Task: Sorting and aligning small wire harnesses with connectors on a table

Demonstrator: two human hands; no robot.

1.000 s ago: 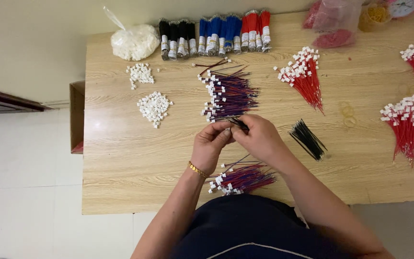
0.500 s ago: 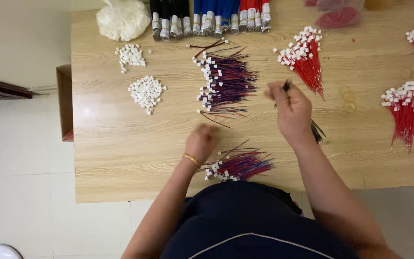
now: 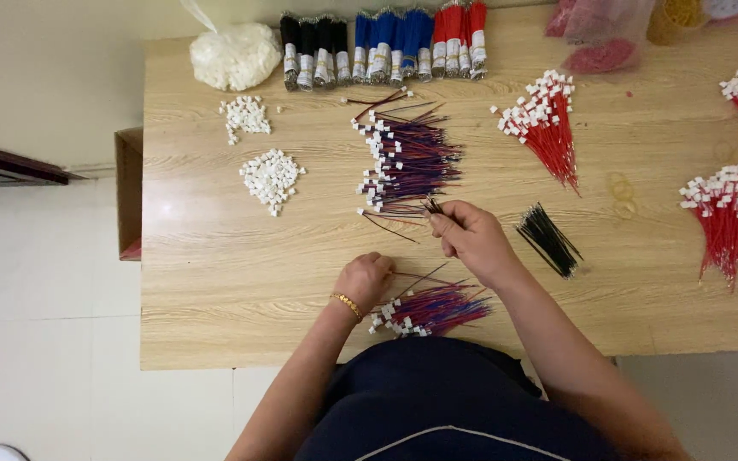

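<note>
Up-left of the left hand point(image 3: 366, 278) lie loose white connectors point(image 3: 272, 177) on the bench point(image 3: 215, 290). That hand rests curled into a loose fist, beside a wire bundle point(image 3: 431, 310) running left to right. Above the right hand point(image 3: 471, 239) sits a bigger wire pile point(image 3: 407, 158). This hand pinches thin dark wires point(image 3: 431, 206) pointing up-left; black wires point(image 3: 548, 239) lie just right.

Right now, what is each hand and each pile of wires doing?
Left hand: fist on the table, beside the near wire pile.
Right hand: pinching a few dark wires.
Big wire pile: lying loose.
Black wires: loose.
White connectors: heaped.
</note>
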